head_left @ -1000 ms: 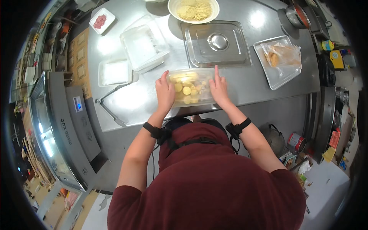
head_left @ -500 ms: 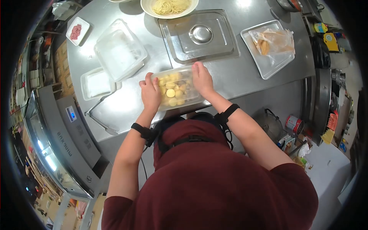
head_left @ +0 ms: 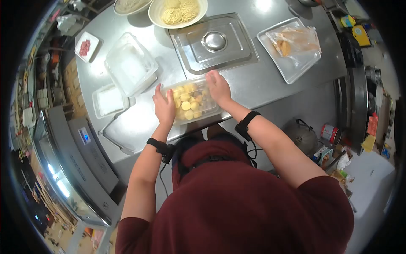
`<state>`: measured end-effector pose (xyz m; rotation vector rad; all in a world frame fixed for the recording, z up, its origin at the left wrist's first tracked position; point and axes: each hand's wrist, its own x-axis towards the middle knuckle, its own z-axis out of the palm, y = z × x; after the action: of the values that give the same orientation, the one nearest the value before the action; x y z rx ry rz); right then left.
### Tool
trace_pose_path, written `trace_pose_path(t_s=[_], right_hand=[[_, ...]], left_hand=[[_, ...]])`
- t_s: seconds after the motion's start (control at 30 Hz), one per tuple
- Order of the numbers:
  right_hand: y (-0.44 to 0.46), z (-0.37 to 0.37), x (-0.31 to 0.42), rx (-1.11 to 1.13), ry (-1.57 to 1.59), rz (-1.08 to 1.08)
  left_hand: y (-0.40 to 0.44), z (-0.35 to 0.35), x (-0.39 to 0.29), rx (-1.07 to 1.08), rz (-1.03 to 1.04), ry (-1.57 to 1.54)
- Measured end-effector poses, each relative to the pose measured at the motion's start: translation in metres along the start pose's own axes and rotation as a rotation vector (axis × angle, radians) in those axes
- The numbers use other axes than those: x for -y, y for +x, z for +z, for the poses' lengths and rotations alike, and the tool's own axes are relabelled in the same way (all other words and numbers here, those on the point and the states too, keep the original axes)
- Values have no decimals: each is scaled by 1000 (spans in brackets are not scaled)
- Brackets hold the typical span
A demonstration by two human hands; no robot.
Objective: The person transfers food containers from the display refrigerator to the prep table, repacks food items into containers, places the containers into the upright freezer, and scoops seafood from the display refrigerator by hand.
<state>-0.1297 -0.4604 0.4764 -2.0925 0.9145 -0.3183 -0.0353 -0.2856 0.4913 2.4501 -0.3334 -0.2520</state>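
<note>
A clear plastic container [head_left: 198,116] holding several round, pale yellow pieces [head_left: 186,106] is at the table's near edge, with a clear cover over them. My left hand [head_left: 164,106] grips its left side, thumb on the rim and the other fingers partly hidden on the outside. At the far right corner, my right hand [head_left: 219,90] is closed over the edge, with its fingertips mostly out of sight. Just beyond the container lies a steel pan lid [head_left: 192,51] with a round knob.
Left of my hands are a large translucent tub [head_left: 130,63], a smaller white-filled tub [head_left: 109,101] and a dish of red meat [head_left: 85,47]. A noodle bowl [head_left: 179,15] stands at the back. Right is a metal tray [head_left: 292,75] with a bagged item. A metal bar [head_left: 114,142] lies near the left edge.
The view has shifted a little, bringing more of the bowls at the back into sight. My left fingers have spread slightly at the container's side; my right hand keeps its place on the corner.
</note>
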Motion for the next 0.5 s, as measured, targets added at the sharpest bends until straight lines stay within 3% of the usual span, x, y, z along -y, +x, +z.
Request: trace_pose_path(t_s=[0.1,0.2,0.3,0.4,0.43,0.5], right_hand=[[-4,-6,-14,-17,167,87],[-36,-33,-16,263,45,416],[-84,-29,-28,78,-42,262],[-144,-37,-43,-154,316,185],[-168,-45,-41,-207,424,173],[-226,-54,-52,-341,573,223]], left_hand=[[1,12,21,-123,110,-235],[1,18,56,87,-271,-654],[-3,26,68,172,39,-369],[-25,4,24,523,-58,-737],[-39,-2,2,565,-105,-722],[-62,3,-16,708,74,-660]])
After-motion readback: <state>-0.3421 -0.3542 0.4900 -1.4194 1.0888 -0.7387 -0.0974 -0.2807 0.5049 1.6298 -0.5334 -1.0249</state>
